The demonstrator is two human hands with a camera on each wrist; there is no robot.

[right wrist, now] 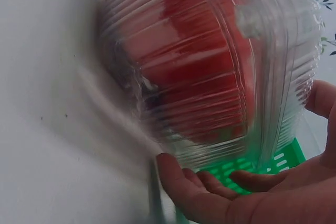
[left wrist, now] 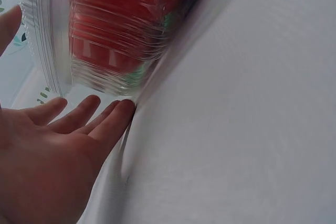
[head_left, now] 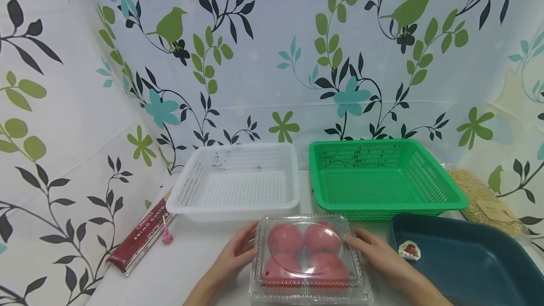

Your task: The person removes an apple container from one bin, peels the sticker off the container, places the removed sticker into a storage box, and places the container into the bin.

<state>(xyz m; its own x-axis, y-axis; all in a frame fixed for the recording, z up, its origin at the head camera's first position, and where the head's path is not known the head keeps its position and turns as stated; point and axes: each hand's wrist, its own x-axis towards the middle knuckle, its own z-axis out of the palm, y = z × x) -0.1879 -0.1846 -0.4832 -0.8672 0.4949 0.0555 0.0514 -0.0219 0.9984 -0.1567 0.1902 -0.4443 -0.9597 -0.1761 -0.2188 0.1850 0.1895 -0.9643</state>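
Note:
A clear plastic clamshell box [head_left: 312, 292] with several large, round red fruits [head_left: 284, 240] stands closed at the front of the white table. My left hand [head_left: 233, 255] is at its left side, fingers extended. Up close in the left wrist view, those fingers [left wrist: 113, 124] lie by the box's lower edge. On the opposite side my right hand [head_left: 380, 256] has its thumb at the lid's edge. The right wrist view shows the right fingers [right wrist: 191, 195] slightly bent and spread by the box's lower edge.
Behind the box stand a white basket [head_left: 231, 210] and a green basket [head_left: 388, 211]. A dark blue tray [head_left: 471, 254] at right holds a small white-wrapped item [head_left: 410, 250]. A bag of yellow grains [head_left: 488, 197] lies behind it. Left are a red packet [head_left: 142, 235] and a pink lollipop [head_left: 167, 235].

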